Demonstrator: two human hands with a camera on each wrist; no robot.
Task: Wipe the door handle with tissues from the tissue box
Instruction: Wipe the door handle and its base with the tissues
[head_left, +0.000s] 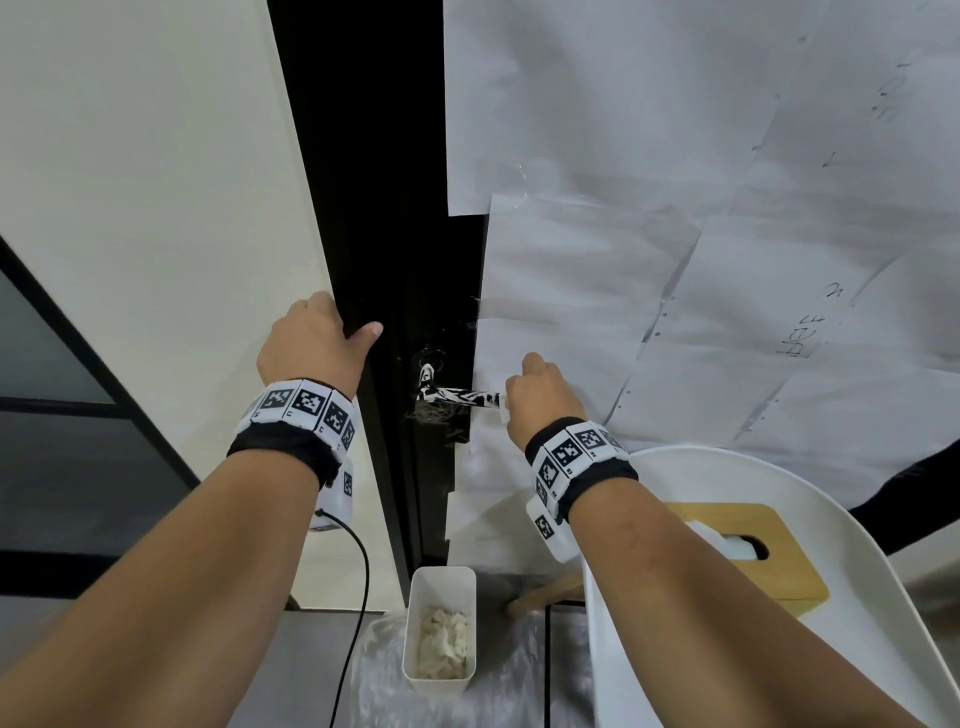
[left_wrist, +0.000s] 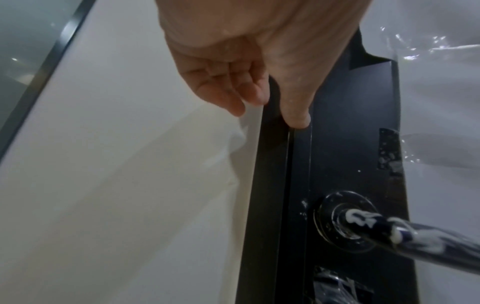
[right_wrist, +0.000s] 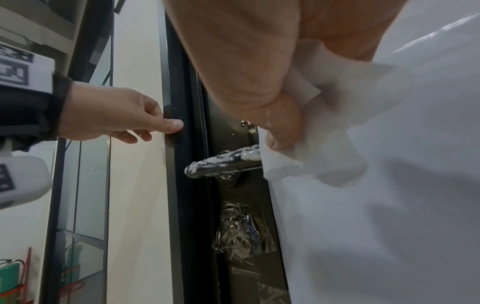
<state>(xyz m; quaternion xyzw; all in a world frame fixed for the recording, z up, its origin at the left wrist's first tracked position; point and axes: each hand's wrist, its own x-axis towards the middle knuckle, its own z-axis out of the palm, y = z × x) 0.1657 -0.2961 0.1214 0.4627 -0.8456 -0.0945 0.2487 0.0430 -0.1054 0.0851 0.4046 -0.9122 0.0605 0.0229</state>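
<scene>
The black door handle (head_left: 457, 397) (left_wrist: 420, 234) (right_wrist: 221, 164) sticks out from the dark door edge, streaked with white smears. My right hand (head_left: 511, 410) (right_wrist: 285, 144) pinches a white tissue (head_left: 503, 415) (right_wrist: 298, 162) against the handle's free end; the tissue covers that tip. My left hand (head_left: 353, 332) (left_wrist: 275, 111) (right_wrist: 155, 127) grips the black door frame (head_left: 363, 234) above and left of the handle, thumb on the black face and fingers curled on the wall side. A wooden tissue box (head_left: 748, 551) with a tissue in its slot lies behind my right forearm.
The tissue box sits on a white round seat (head_left: 779, 467) at the lower right. A white bin (head_left: 439, 587) with crumpled used tissues stands on the floor below the handle. Paper sheets (head_left: 675, 260) cover the door. A cream wall (head_left: 156, 208) is on the left.
</scene>
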